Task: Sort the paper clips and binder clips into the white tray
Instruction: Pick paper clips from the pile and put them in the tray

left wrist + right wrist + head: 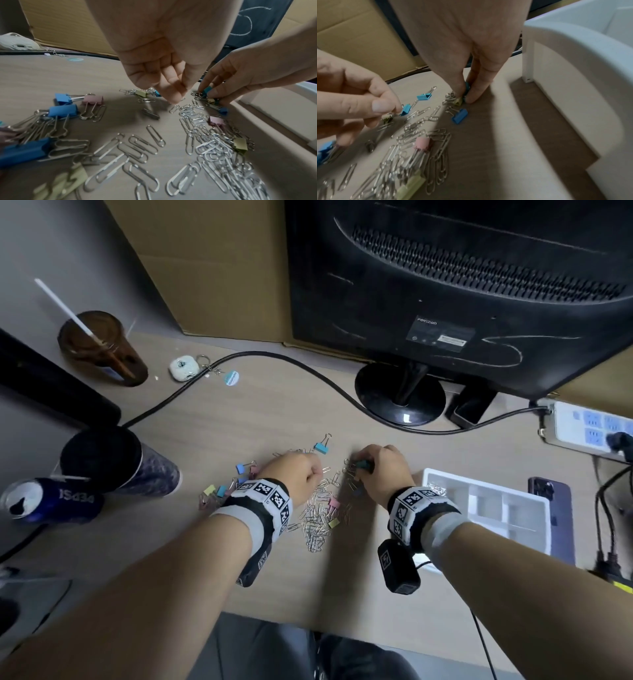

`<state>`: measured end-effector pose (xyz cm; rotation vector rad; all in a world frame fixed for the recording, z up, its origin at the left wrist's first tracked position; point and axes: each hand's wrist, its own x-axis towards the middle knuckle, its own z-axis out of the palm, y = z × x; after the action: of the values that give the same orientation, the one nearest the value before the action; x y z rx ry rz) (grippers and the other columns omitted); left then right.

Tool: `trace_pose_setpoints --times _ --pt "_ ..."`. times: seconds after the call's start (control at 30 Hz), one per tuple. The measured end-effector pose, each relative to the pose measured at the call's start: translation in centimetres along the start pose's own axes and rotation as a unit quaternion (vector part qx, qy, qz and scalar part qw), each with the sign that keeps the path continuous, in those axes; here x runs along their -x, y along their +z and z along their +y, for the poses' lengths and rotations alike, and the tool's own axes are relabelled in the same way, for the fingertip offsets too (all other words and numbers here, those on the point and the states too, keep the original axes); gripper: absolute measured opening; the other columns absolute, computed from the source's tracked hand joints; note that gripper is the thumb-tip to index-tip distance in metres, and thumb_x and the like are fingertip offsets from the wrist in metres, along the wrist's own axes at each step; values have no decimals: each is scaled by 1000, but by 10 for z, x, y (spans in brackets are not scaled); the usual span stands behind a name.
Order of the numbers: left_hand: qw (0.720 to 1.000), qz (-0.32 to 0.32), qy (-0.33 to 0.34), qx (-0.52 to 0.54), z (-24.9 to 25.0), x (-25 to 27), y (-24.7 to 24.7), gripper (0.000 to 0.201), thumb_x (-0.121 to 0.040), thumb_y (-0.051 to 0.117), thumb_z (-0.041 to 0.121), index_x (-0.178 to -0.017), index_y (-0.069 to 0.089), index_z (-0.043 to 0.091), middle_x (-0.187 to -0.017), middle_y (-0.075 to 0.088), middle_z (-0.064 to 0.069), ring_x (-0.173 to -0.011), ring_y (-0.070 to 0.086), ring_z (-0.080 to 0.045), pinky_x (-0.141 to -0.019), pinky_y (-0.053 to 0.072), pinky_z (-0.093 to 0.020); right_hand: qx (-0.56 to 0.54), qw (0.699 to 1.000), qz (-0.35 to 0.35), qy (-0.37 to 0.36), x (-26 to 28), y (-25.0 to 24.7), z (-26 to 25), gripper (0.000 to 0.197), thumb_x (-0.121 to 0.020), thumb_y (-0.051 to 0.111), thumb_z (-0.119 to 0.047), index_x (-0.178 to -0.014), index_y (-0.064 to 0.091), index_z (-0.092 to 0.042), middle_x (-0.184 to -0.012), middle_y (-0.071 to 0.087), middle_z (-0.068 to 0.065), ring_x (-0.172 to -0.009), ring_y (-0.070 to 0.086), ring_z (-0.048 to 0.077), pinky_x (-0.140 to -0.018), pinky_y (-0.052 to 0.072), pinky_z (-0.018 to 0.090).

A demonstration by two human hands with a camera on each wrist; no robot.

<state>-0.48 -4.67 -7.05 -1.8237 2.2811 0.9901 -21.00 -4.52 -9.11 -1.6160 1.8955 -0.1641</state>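
Silver wire paper clips lie in a loose heap on the pale wood-grain counter, mixed with small binder clips in blue, pink and yellow. Nearly all of them are still outside the white plastic compartment tray, which sits just to the right of the heap. The head view shows a small cluster of paper clips in the tray's near-left compartment; the other compartments look bare. By that reckoning the sorting is at an early stage, with most of the work left.

The right hand has its grip closed, thumb and fingers pinching a teal binder clip at the far edge of the heap, low against the counter beside a yellow one. The left hand has thumb and forefinger drawn together just above the clips. In the right wrist view a bit of wire shows at its fingertips, so it probably holds a paper clip, though I cannot tell for certain.

Around the work area stand a black monitor seen from behind, a brown cardboard box, a black cable across the counter, a brown plastic cup with a straw, a blue soda can, a dark patterned tumbler, a white power strip and a dark phone just beyond the tray.
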Motion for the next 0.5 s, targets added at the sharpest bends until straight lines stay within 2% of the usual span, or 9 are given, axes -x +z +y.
trace_pose_setpoints --times 0.13,0.23,0.3,0.37,0.5 --pt "1000 -8 3 -1 -2 -6 -2 11 -93 54 28 -88 64 28 -82 67 10 -76 65 -14 -72 59 -36 -46 999 28 5 -4 -4 -4 25 -89 61 -11 -106 73 -25 -105 69 2 -90 64 19 -77 44 19" --pt "1000 -16 5 14 -6 -10 -3 9 -91 60 23 -94 65 29 -96 63 12 -82 63 -9 -77 56 -30 -57 997 45 -3 -3 -11 -7 24 -84 65 -11 -104 69 -23 -103 62 1 -87 63 18 -82 50 23" --pt "999 -15 5 35 -12 -12 -2 16 -89 65 21 -100 64 31 -106 55 15 -88 62 -4 -82 57 -31 -33 998 21 -43 -2 -12 -11 23 -80 69 -12 -99 70 -25 -101 59 0 -84 62 17 -82 50 23" --pt "999 -12 8 42 -19 -13 0 24 -88 67 18 -108 62 30 -112 50 15 -97 61 -4 -87 57 -31 3 995 -29 -97 0 -10 -18 20 -79 73 -13 -94 74 -24 -96 65 -1 -84 63 15 -78 46 19" --pt "999 -18 12 29 -26 -12 1 44 -84 75 26 -125 58 31 -121 47 15 -109 59 -6 -93 54 -32 66 985 -80 -139 0 1 -33 33 -74 77 -12 -106 71 -19 -98 63 3 -89 62 22 -82 51 30"
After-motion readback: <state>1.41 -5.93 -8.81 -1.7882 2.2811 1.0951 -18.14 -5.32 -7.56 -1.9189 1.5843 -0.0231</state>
